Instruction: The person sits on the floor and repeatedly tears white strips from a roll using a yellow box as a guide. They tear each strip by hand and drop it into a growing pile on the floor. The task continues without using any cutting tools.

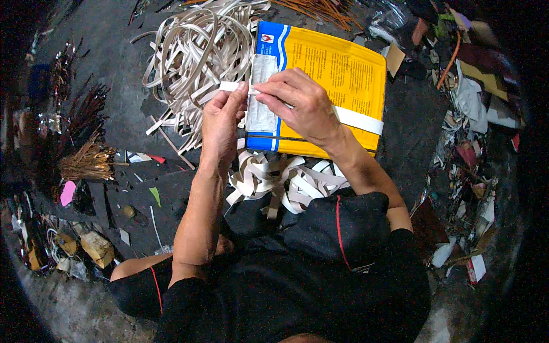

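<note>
A flat white strip (pixel 360 121) runs across a yellow and blue printed panel (pixel 349 68). My left hand (pixel 220 127) pinches it near one end between thumb and fingers, and a short piece sticks out past the thumb. Close beside it, my right hand (pixel 302 106) has thumb and forefinger closed on the same strip, which trails out to the right from under the palm. Both hands are above the panel's left edge, by a whitish rectangular patch (pixel 262 117) on the blue band. The fingertips hide where the strip is gripped.
Past my left hand lies a big tangled heap of pale strips (pixel 200 51). A smaller pile of white strips (pixel 286 183) sits between the panel and my lap. A bristly brown bundle (pixel 88 160) lies at left; mixed scraps (pixel 472 154) cover the floor at right.
</note>
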Demonstrator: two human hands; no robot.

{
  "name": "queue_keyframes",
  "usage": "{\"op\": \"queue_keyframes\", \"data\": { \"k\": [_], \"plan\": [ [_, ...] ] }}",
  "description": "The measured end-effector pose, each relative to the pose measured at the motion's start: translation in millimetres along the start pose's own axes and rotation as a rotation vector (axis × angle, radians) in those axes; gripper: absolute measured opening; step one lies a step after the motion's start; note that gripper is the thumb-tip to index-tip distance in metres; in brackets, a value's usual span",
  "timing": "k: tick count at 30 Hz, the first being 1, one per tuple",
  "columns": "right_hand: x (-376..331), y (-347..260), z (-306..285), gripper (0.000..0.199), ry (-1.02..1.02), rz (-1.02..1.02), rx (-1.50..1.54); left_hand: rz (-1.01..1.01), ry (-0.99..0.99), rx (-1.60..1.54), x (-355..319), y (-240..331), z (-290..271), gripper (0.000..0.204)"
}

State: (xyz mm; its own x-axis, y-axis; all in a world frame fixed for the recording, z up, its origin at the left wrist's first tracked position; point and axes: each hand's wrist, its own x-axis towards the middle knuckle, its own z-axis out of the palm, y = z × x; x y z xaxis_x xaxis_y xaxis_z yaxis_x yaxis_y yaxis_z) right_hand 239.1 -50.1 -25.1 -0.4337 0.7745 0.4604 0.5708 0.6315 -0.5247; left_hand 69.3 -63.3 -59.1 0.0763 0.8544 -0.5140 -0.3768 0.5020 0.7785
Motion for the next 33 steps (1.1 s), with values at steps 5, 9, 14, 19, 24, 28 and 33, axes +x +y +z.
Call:
{"op": "queue_keyframes", "data": {
  "k": [5, 9, 14, 19, 24, 28, 33],
  "plan": [
    [-0.9, 0.1, -1.0, 0.02, -0.008, -0.007, -0.031, -0.002, -0.012, 0.013, 6.5, -3.0, -7.5, 0.025],
    [0.2, -1.0, -1.6, 0.02, -0.018, -0.003, -0.049, 0.008, -0.001, 0.019, 17.5, -9.4, -15.4, 0.024],
    [0.3, -1.3, -1.7, 0.02, -0.011, -0.003, -0.043, 0.013, 0.006, 0.001, 32.7, -20.9, -30.5, 0.024],
    [-0.7, 0.7, -1.1, 0.019, -0.009, -0.013, -0.05, 0.025, 0.062, 0.027, 51.5, -32.2, -48.7, 0.023],
    [-2.7, 0.9, -1.4, 0.017, -0.011, 0.002, -0.036, -0.012, 0.078, -0.017, 63.2, -35.5, -64.5, 0.02],
    [-1.6, 0.6, -1.8, 0.016, -0.019, -0.002, -0.01, -0.055, 0.105, -0.044, 78.8, -44.0, -87.0, 0.016],
    [0.3, 0.0, -0.9, 0.015, 0.006, 0.009, -0.011, -0.169, 0.212, -0.625, 60.8, -25.3, -64.9, 0.036]
  ]
}}
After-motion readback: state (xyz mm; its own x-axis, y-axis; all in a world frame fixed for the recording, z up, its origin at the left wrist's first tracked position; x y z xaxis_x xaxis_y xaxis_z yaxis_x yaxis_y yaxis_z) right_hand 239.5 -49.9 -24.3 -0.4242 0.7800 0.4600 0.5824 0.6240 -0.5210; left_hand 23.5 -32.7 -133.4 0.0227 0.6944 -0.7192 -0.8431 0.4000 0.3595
